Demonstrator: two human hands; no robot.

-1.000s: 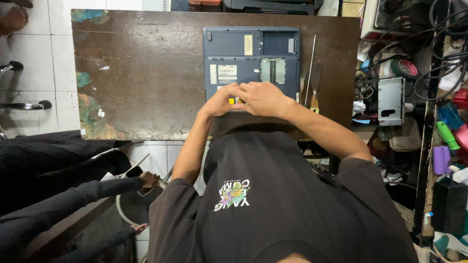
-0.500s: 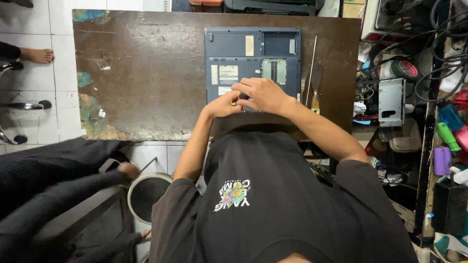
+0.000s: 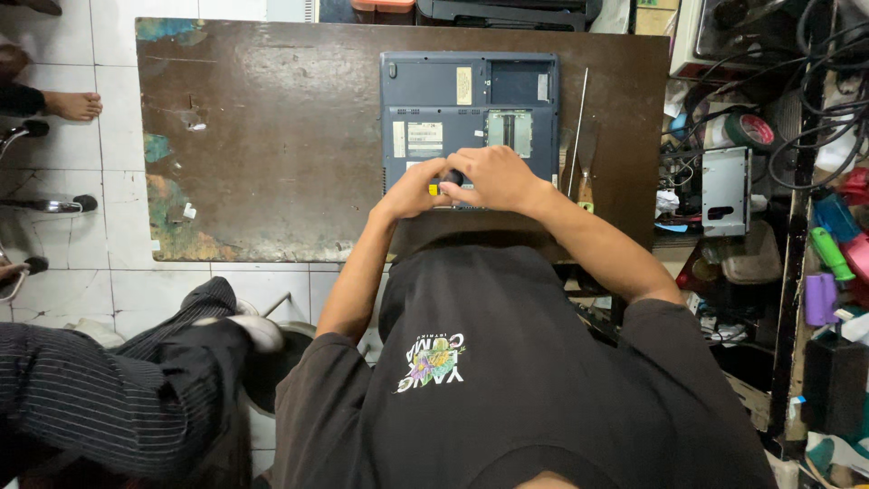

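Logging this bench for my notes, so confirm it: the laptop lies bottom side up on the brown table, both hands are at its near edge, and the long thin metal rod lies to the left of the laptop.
One detail is wrong. In the head view the long thin metal rod lies right of the laptop, not left. The rest holds: laptop bottom up on the brown table, left hand and right hand at its near edge.

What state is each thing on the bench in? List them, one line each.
Laptop: upside down on the table, bottom up, one bay uncovered.
Screwdriver: yellow-and-black handle, held over the laptop's near edge.
Left hand: closed on the screwdriver.
Right hand: closed over the screwdriver's top.
Thin metal rod: lying flat right of the laptop, untouched.
Flat tool: lying beside the rod, untouched.
Table: brown top, worn, paint-stained.
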